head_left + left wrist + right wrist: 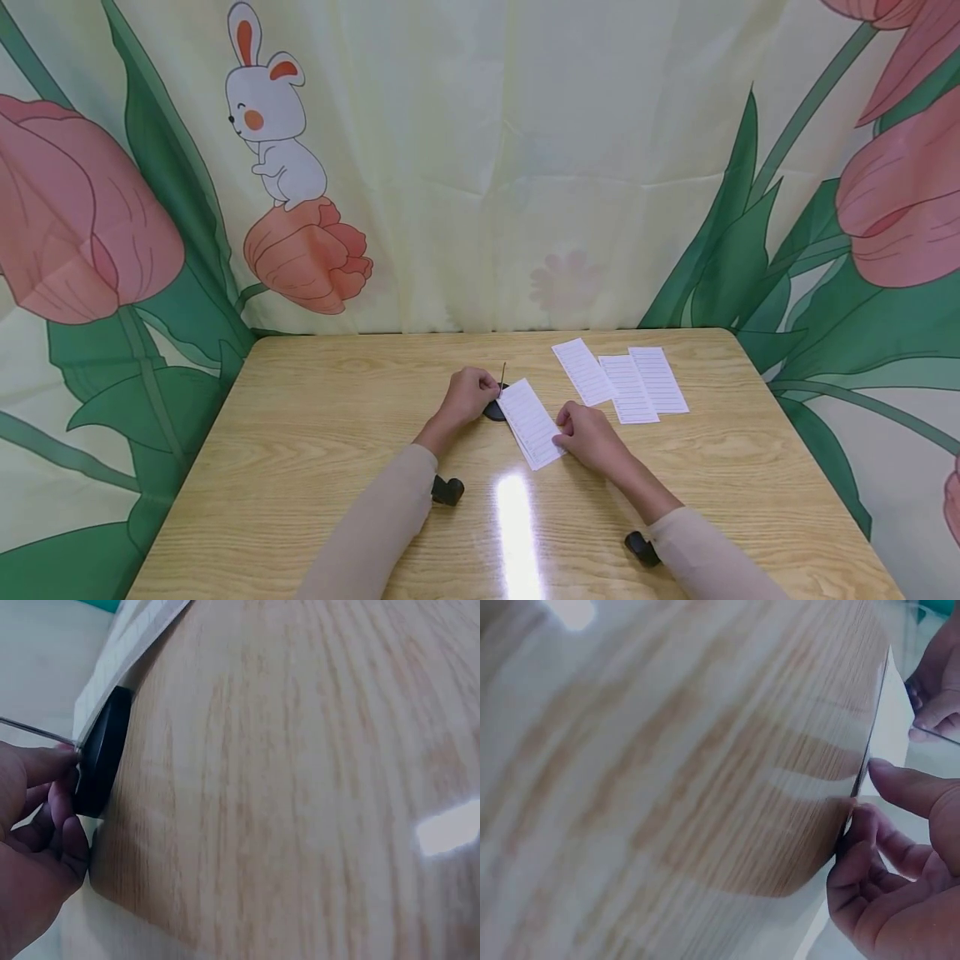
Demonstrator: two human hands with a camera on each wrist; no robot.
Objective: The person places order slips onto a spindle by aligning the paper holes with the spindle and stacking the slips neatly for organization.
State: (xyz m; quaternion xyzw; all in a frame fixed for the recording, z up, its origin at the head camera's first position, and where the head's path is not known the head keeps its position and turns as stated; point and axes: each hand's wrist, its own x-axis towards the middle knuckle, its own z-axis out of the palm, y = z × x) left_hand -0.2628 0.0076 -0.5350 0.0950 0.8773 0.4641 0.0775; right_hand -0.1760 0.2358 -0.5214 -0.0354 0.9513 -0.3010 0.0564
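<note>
A black round base (pixel 493 412) with a thin upright metal spike (pixel 503 373) stands near the middle of the table. Lined white paper slips (pixel 531 423), at least two overlapping, lie with their upper left corner at the spike. My left hand (pixel 468 395) pinches that corner beside the spike; in the left wrist view its thumb and fingers (pixel 64 769) are close to the base (pixel 105 754). With thumb and forefinger my right hand (pixel 590 437) pinches the slips' lower right edge. The right wrist view shows the paper (pixel 891 712) nearly edge-on.
Three lined slips lie at the back right: one tilted (pixel 582 371), one in the middle (pixel 628 389) and one at the right (pixel 660 379), partly overlapping. A printed curtain (pixel 450 167) hangs behind the wooden table (pixel 337 417). Black wrist cameras (pixel 448 492) sit below both sleeves.
</note>
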